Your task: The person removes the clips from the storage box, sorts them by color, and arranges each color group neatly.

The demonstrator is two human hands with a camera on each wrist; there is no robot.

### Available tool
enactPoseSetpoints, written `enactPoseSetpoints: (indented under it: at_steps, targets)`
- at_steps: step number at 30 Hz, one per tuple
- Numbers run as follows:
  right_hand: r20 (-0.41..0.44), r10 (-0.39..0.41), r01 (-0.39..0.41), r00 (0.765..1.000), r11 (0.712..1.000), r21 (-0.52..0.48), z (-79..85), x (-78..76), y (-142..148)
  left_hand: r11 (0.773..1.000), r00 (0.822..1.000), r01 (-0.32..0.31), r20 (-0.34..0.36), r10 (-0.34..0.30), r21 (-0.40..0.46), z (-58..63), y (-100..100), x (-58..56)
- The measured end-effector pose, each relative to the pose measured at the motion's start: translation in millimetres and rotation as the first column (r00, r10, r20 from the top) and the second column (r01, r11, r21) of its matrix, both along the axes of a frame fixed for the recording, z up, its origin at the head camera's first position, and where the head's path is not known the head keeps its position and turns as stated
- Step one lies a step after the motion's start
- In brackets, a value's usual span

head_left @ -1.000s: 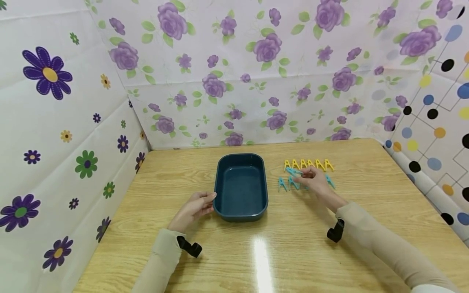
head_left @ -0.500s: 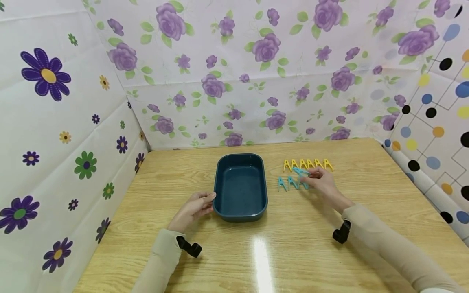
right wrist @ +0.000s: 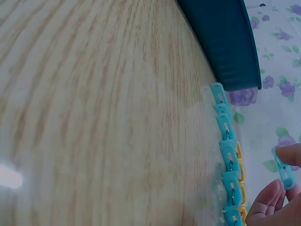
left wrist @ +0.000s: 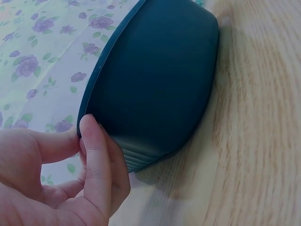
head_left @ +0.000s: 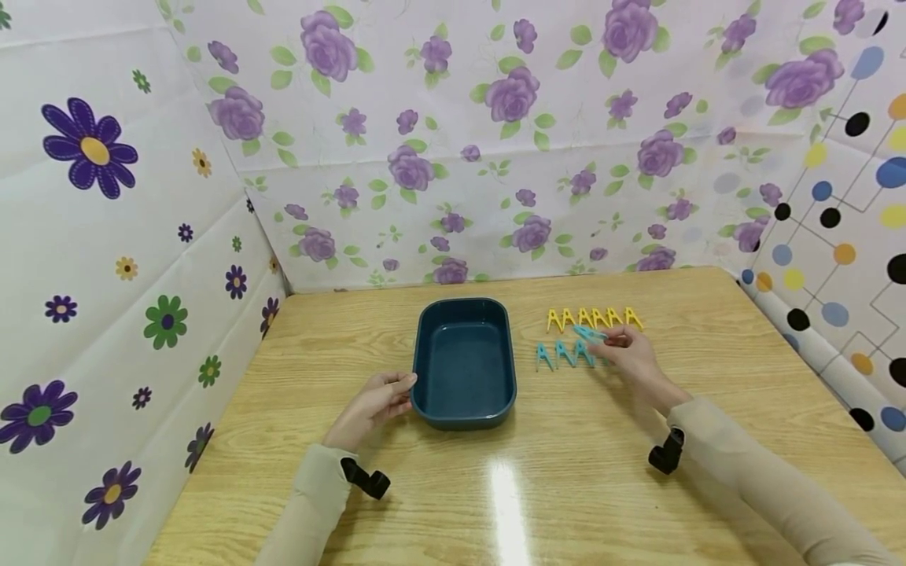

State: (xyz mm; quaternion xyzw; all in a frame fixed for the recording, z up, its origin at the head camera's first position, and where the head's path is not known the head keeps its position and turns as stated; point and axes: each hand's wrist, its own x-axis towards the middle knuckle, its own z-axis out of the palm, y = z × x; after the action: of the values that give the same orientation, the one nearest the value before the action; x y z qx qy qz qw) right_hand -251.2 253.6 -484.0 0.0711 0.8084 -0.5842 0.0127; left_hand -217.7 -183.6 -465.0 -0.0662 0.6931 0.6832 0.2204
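My left hand (head_left: 375, 405) grips the near left rim of a dark teal rectangular dish (head_left: 504, 397). In the left wrist view, the thumb and fingertips pinch the dish's rim (left wrist: 96, 70). My right hand (head_left: 633, 362) pinches a light blue clothespin (head_left: 589, 333) between thumb and fingers, held up over the row of blue ones. That same clothespin (right wrist: 284, 172) shows at the right edge of the right wrist view. Below it a row of blue clothespins (head_left: 543, 356) stands on the table, its right end hidden behind the hand.
A row of several yellow clothespins (head_left: 596, 317) lies just behind the blue row, right of the dish. The wooden table (head_left: 340, 330) meets a flower-printed cloth (head_left: 453, 196) at the back. Patterned cloths also hang at left and right.
My right hand has shifted a little to the right along the row, carrying the blue clothespin. It now covers the row's right-end clothespin. The left hand and the dish stay put.
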Motion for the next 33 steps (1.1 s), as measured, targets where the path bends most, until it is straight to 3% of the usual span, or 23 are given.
enactPoseSetpoints:
  at_steps: [10, 19, 29, 33]
  targets:
    - [0.012, -0.034, 0.033, 0.999, 0.999, 0.025, -3.7, 1.0, 7.8, 1.000, 1.000, 0.012, -0.006, -0.012, -0.012, -0.6, 0.1, 0.1]
    - [0.007, -0.107, 0.107, 0.994, 0.994, -0.027, -4.9, 0.9, 18.9, 1.000, 1.000, 0.012, -0.012, -0.012, -0.007, -0.9, -0.2, -0.2]
    - [-0.007, -0.134, 0.131, 0.991, 0.982, -0.138, -1.2, 6.0, 29.5, 0.999, 0.999, 0.032, -0.015, -0.032, 0.001, -1.1, -1.5, -0.2]
    - [-0.005, -0.146, 0.144, 0.989, 0.980, -0.139, 2.7, 6.5, 33.8, 0.999, 0.999, 0.033, -0.017, -0.033, 0.002, -0.5, -1.5, 0.3]
